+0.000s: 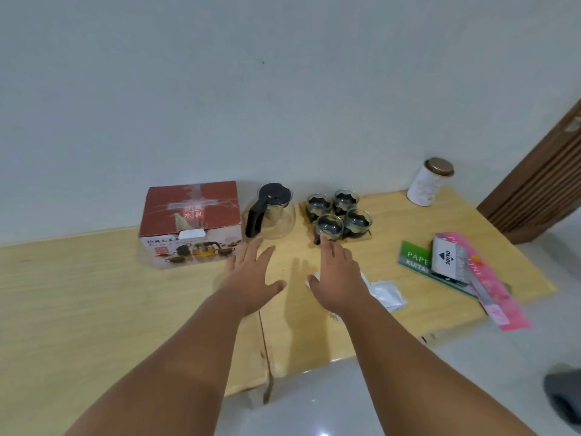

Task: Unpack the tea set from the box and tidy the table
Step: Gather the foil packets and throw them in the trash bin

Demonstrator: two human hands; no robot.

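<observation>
Both hands reach over a wooden bench (94,294), the left hand (251,275) and right hand (338,278) spread flat and holding nothing. The closed tea set box (191,221) stands by the wall, beside a glass teapot (272,214) and four glass cups (339,217) (grouped together); a white packet (388,294) lies under the right wrist.

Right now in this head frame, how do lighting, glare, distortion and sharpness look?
Head view: soft, even light; faint hand shadows fall on the table between the left hand and right hand. A bright glare spot sits on the floor at the bottom edge. Wide-angle bending curves the table edge. Print on the box is mildly soft.
</observation>
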